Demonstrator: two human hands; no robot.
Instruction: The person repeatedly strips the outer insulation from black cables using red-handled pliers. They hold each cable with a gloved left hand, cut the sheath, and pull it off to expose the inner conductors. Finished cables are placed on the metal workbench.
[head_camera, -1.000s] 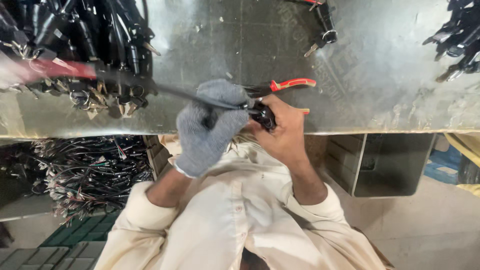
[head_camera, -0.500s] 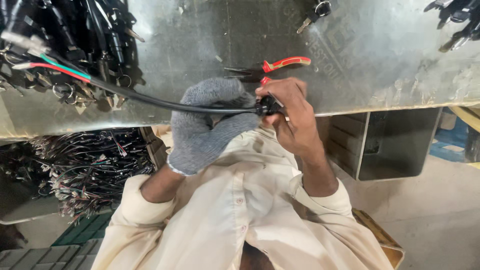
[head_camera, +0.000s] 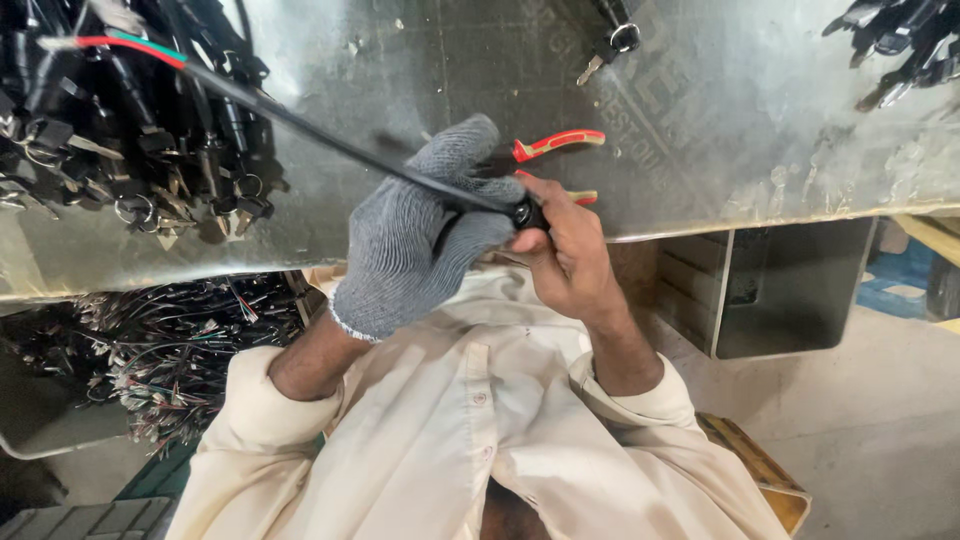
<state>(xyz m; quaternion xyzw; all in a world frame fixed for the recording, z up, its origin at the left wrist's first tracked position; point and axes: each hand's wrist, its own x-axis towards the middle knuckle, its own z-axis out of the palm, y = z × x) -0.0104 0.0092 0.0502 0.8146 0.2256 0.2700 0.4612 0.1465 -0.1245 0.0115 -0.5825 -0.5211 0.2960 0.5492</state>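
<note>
While a metal tabletop (head_camera: 700, 130) fills the upper view, two hands meet at its near edge. The left hand (head_camera: 415, 235), in a grey knit glove, is clenched around a black cable (head_camera: 330, 140). The bare right hand (head_camera: 565, 250) pinches the cable's black end piece (head_camera: 525, 213). The cable slants up and away over the tabletop to bared red and green wires (head_camera: 130, 45). Red-handled pliers (head_camera: 555, 145) lie on the tabletop just beyond the hands. A heap of black cables with keys (head_camera: 120, 150) covers the tabletop beside the gloved hand.

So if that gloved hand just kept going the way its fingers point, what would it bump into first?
Probably the red-handled pliers lying just beyond the gloved left hand on the metal table, though depth is hard to judge.
</note>
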